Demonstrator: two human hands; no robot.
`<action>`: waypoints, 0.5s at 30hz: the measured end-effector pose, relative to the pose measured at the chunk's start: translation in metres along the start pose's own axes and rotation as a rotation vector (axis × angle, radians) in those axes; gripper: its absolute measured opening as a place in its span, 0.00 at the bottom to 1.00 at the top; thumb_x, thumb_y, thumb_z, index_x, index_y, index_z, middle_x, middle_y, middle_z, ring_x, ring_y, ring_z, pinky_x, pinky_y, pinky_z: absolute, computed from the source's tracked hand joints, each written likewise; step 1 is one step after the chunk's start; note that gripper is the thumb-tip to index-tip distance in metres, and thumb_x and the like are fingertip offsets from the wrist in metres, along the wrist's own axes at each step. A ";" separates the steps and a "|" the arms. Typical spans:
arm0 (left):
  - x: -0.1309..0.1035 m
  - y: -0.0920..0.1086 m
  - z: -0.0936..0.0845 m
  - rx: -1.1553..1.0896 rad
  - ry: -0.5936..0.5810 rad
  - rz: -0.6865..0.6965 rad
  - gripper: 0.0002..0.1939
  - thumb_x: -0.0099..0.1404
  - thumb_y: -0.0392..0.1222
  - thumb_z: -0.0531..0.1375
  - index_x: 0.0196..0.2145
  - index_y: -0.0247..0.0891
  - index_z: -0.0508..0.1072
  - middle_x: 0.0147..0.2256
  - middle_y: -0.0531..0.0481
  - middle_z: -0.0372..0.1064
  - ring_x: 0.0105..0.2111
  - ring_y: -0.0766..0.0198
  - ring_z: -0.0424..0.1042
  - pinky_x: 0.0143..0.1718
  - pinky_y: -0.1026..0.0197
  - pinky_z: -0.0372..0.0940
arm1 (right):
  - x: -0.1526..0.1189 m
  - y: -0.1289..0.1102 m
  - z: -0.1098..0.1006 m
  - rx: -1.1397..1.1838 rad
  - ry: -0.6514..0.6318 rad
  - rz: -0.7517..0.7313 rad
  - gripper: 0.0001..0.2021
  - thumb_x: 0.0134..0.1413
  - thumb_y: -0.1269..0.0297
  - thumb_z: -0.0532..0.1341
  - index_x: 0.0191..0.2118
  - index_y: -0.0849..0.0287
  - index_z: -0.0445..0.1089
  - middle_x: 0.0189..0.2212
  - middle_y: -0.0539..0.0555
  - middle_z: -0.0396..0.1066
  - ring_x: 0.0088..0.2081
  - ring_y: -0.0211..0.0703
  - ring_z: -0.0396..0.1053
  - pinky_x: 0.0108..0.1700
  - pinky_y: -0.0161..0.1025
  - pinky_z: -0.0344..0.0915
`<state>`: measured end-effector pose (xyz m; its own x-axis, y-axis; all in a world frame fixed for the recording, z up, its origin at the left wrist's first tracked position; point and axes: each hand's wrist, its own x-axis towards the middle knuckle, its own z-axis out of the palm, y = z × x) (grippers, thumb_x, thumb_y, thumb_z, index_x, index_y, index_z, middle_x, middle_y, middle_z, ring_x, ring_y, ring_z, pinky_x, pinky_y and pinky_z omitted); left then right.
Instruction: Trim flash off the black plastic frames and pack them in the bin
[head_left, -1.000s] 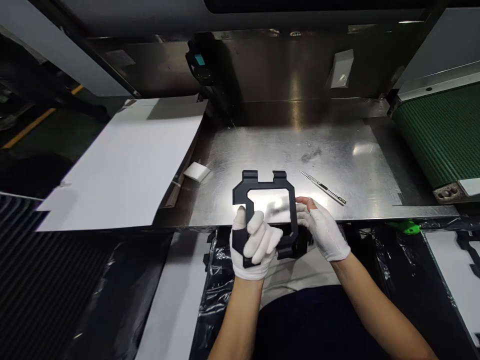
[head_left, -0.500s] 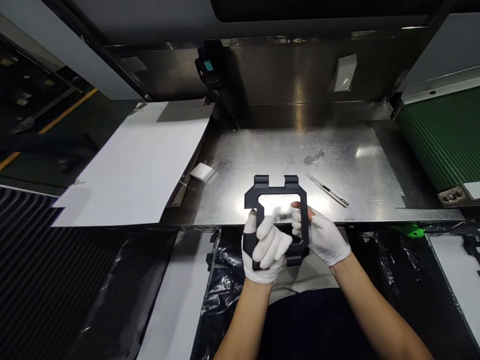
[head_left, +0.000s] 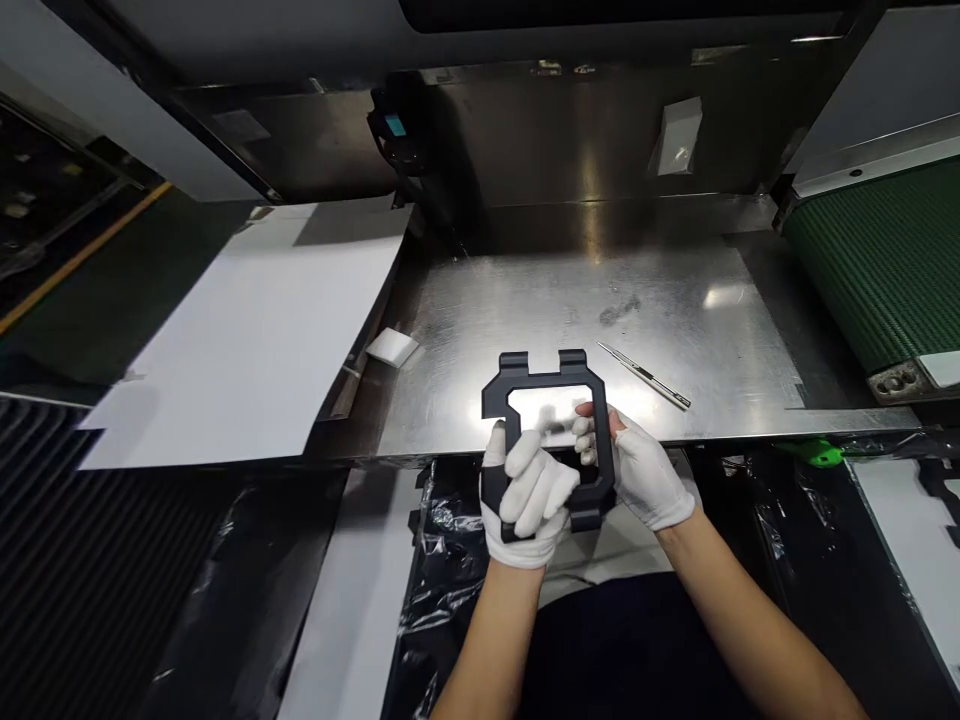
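A black, roughly rectangular frame part [head_left: 551,380] with two tabs on its far edge is held up at the front edge of the metal worktop. My left hand [head_left: 529,500], in a white glove, is wrapped round its lower left side. My right hand [head_left: 645,470], gloved with bare thumb and fingertip showing, grips the right side, some fingers passing through the opening. Beyond the part, to the right, a slim silver craft knife [head_left: 645,376] lies on the metal worktop [head_left: 487,310].
A large white sheet [head_left: 247,330] covers the left side. Near it sits a small white pad [head_left: 392,347]. On the right is a green conveyor belt [head_left: 885,260]. A bright green object [head_left: 819,453] rests by the front edge. A white packet [head_left: 679,136] hangs on the back panel.
The view has shifted slightly, so the worktop things appear a little further left. Both hands keep the same grip on the black frame part.
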<state>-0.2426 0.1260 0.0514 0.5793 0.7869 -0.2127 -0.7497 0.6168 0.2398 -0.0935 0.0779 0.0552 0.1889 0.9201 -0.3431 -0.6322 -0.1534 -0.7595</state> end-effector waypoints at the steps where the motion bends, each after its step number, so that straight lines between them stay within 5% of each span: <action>1: 0.000 0.000 0.001 0.005 0.020 0.003 0.28 0.85 0.50 0.50 0.25 0.46 0.46 0.09 0.69 0.29 0.09 0.73 0.22 0.12 0.65 0.45 | 0.001 0.000 0.000 0.025 0.001 0.010 0.26 0.60 0.38 0.74 0.50 0.56 0.78 0.40 0.52 0.74 0.36 0.38 0.69 0.39 0.35 0.68; 7: -0.004 -0.001 0.004 -0.027 0.104 0.023 0.27 0.85 0.47 0.53 0.26 0.44 0.49 0.10 0.67 0.41 0.09 0.75 0.33 0.15 0.68 0.50 | 0.001 0.006 0.000 0.077 -0.020 0.012 0.23 0.63 0.40 0.71 0.48 0.57 0.78 0.33 0.50 0.73 0.31 0.38 0.67 0.35 0.36 0.67; 11: -0.002 0.002 0.003 0.023 0.058 0.026 0.29 0.85 0.51 0.50 0.25 0.45 0.45 0.10 0.68 0.31 0.10 0.73 0.24 0.12 0.66 0.42 | -0.002 0.007 0.002 -0.089 0.003 0.015 0.30 0.67 0.31 0.62 0.46 0.58 0.78 0.20 0.46 0.64 0.24 0.39 0.60 0.29 0.38 0.61; 15: 0.000 0.004 -0.009 0.065 0.048 -0.008 0.30 0.85 0.55 0.48 0.25 0.46 0.43 0.10 0.69 0.24 0.09 0.73 0.22 0.12 0.65 0.42 | -0.005 0.004 0.007 -0.329 0.167 -0.073 0.33 0.65 0.26 0.61 0.38 0.57 0.78 0.22 0.47 0.63 0.26 0.40 0.58 0.29 0.39 0.56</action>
<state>-0.2485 0.1286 0.0440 0.5678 0.7813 -0.2592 -0.7220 0.6239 0.2990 -0.1022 0.0752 0.0571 0.3616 0.8657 -0.3460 -0.3425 -0.2218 -0.9129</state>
